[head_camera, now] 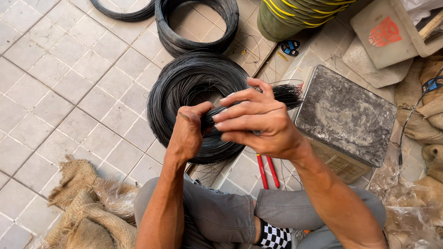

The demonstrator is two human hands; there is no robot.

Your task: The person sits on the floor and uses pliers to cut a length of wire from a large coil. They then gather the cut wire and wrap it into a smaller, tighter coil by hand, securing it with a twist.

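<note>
The floor is laid with pale square tiles with dark joints, lit by soft, even daylight. Burlap sacks lie crumpled at the lower left, and more sacks pile up along the right edge. A worn metal scale sits on the tiles at the right.

Two hands gripping a bundle of cut black wire

The left hand and right hand are clasping the wire bundle above a black wire coil lying on the tiled floor, beside a metal scale.
</note>
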